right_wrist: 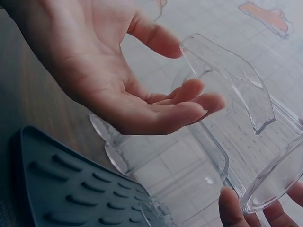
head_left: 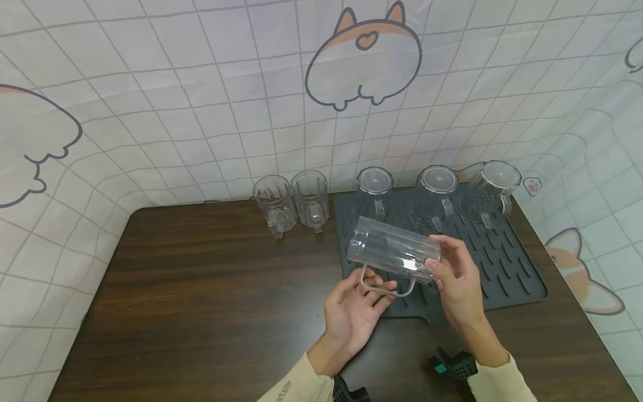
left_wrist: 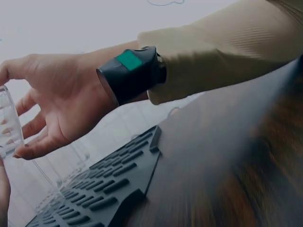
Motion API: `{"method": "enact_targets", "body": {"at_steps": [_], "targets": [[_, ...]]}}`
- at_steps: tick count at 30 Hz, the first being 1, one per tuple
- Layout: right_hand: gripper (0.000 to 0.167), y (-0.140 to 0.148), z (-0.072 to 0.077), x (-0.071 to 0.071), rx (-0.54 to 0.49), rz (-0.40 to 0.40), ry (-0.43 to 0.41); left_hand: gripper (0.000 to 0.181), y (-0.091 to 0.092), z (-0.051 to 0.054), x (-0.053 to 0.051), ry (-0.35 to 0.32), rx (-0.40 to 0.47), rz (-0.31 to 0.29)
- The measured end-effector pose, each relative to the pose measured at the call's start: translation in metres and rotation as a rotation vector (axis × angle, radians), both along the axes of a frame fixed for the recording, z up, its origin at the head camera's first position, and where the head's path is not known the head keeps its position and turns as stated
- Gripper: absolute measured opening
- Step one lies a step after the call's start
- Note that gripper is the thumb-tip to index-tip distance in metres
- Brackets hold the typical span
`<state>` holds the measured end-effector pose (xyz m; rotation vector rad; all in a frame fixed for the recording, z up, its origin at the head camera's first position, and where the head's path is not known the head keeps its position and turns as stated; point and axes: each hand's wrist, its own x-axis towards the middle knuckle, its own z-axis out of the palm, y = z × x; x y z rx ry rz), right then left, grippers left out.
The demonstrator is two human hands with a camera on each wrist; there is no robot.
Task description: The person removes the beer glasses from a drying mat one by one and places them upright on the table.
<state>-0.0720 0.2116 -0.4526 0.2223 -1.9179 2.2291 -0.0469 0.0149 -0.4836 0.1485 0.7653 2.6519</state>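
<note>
A clear glass mug [head_left: 392, 248] is held tilted, nearly on its side, over the dark drying mat [head_left: 507, 279]. My right hand [head_left: 459, 276] grips its right end between thumb and fingers; in the right wrist view those fingertips [right_wrist: 230, 208] sit at the round end. Palm up, my left hand [head_left: 354, 312] is at the mug's handle [head_left: 387, 291] with its fingers loosely bent. In the left wrist view that hand [left_wrist: 61, 99] is beside part of the mug [left_wrist: 8, 118]. Whether the left fingers touch the handle I cannot tell.
Upside-down glass mugs stand along the mat's back: one at left [head_left: 374, 192], one in the middle [head_left: 436, 195], one at right [head_left: 489, 192]. Left of the mat, two more glass mugs [head_left: 275, 204] stand on the brown table [head_left: 201, 301], close to the tile-patterned backdrop [head_left: 201, 111].
</note>
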Motion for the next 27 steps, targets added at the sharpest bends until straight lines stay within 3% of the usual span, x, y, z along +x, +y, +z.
{"method": "enact_targets", "body": {"at_steps": [9, 16, 27], "targets": [[0.044, -0.0024, -0.0028, 0.0000, -0.023, 0.003, 0.012, 0.033, 0.0034, -0.0007, 0.0004, 0.030, 0.116, 0.026], [0.043, -0.0044, -0.0036, -0.0005, -0.029, -0.001, -0.011, 0.031, 0.0073, 0.0006, 0.0027, 0.016, 0.164, 0.022], [0.042, -0.0068, -0.0051, -0.0004, -0.031, -0.003, -0.027, 0.032, 0.0075, 0.0009, 0.0029, 0.006, 0.173, 0.032]]}}
